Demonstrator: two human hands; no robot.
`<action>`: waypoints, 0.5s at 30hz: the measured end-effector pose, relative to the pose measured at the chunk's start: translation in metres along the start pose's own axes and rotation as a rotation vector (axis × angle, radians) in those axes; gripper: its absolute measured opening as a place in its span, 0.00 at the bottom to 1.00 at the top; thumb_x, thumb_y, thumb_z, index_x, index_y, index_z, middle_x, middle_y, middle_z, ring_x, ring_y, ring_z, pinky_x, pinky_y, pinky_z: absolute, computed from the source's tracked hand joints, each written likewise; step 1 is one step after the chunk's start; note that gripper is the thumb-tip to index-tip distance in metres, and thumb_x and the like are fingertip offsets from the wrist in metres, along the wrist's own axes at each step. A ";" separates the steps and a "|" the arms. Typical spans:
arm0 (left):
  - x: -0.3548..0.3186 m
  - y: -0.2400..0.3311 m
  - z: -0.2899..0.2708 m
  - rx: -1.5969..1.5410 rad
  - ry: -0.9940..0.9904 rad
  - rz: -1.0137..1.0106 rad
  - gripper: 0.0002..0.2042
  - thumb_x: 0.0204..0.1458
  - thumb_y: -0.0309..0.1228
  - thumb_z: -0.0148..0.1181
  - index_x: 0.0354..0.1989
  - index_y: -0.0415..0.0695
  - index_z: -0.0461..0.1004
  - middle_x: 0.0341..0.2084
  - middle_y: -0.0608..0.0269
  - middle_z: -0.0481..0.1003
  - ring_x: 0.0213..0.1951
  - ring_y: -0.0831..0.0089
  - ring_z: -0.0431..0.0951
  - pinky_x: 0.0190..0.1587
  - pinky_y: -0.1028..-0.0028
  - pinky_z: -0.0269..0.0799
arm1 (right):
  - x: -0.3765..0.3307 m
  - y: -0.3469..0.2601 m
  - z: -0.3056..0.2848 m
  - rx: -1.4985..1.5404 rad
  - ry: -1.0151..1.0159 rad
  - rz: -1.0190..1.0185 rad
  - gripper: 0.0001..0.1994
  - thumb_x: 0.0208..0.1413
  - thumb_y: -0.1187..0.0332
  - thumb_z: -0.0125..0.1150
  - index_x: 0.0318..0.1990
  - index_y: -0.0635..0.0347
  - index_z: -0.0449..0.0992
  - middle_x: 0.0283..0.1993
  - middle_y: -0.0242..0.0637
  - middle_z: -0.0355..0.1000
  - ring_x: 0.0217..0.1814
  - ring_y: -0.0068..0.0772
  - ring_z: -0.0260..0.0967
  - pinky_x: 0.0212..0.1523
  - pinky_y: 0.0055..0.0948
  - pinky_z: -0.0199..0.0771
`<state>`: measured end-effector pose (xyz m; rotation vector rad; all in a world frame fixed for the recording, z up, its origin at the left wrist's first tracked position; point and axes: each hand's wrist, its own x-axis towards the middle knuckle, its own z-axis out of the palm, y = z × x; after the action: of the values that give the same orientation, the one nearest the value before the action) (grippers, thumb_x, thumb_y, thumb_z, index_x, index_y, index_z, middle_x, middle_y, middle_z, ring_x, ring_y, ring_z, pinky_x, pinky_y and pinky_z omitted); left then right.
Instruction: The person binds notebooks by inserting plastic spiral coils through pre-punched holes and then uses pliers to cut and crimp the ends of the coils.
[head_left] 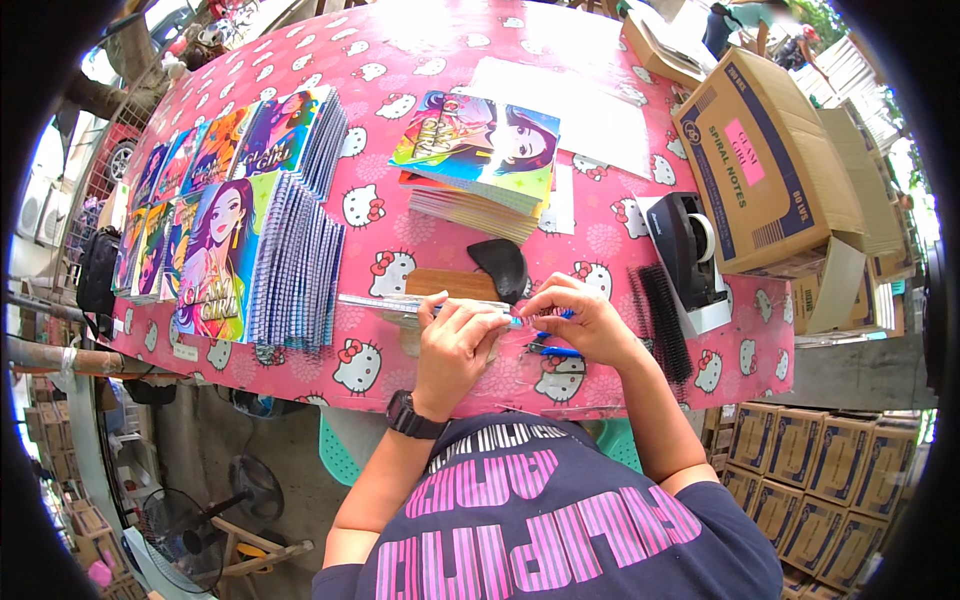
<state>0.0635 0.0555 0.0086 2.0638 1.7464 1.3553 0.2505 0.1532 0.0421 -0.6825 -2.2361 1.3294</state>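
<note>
Two hands: I see both meeting at the near edge of the pink cartoon-cat-patterned tablecloth (620, 240), just in front of my chest.
Left hand: my left hand (455, 345), black watch at the wrist, lies knuckles-up with its fingers curled and pressed down on a clear, glossy plastic sheet (385, 305).
Right hand: my right hand (585, 322) has thumb and forefinger pressed together, pinching a small blue piece at the sheet's end; I cannot tell just what the piece is.
Sheet axis: the clear sheet runs along the near edge, its long axis left to right, and reaches out past my left hand toward the left corner.
Key relation: the blue piece sits between the two sets of fingertips, the right hand's nearer to it.
Blue pen: a slim blue pen (553, 350) lies on the cloth just under the right hand.
Nearby: a black curved plastic tool (500, 265) rests on a brown wooden block (450, 284) just beyond the hands; a black plastic binding comb (665, 320) and a black tape dispenser (690, 250) lie toward the right edge.
</note>
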 end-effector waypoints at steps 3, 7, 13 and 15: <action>-0.004 0.000 0.000 0.008 0.015 0.031 0.05 0.47 0.29 0.63 0.32 0.52 0.78 0.32 0.73 0.78 0.39 0.73 0.76 0.57 0.62 0.55 | 0.003 0.000 0.001 0.044 -0.034 -0.012 0.08 0.51 0.77 0.61 0.39 0.60 0.77 0.37 0.37 0.70 0.39 0.34 0.69 0.42 0.30 0.70; -0.008 0.000 0.001 0.014 0.034 0.040 0.04 0.47 0.28 0.63 0.31 0.52 0.78 0.32 0.73 0.78 0.38 0.73 0.76 0.58 0.61 0.54 | 0.004 -0.004 -0.001 -0.046 -0.087 -0.017 0.08 0.52 0.76 0.61 0.40 0.59 0.77 0.35 0.37 0.69 0.40 0.37 0.69 0.43 0.31 0.70; -0.008 -0.002 -0.002 0.007 0.036 0.044 0.04 0.47 0.27 0.63 0.31 0.52 0.77 0.32 0.72 0.78 0.38 0.72 0.76 0.58 0.61 0.54 | 0.000 -0.003 0.005 -0.048 -0.033 -0.008 0.08 0.51 0.76 0.61 0.39 0.58 0.77 0.35 0.38 0.69 0.40 0.38 0.69 0.43 0.32 0.70; -0.007 -0.002 -0.003 0.005 0.025 0.054 0.05 0.47 0.27 0.63 0.31 0.51 0.77 0.32 0.72 0.78 0.39 0.72 0.76 0.57 0.62 0.54 | -0.001 -0.004 0.006 -0.064 -0.034 -0.007 0.08 0.50 0.76 0.62 0.39 0.58 0.77 0.35 0.38 0.69 0.40 0.38 0.68 0.43 0.33 0.69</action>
<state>0.0603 0.0495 0.0055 2.1213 1.7174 1.3986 0.2473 0.1474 0.0427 -0.6789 -2.3142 1.2800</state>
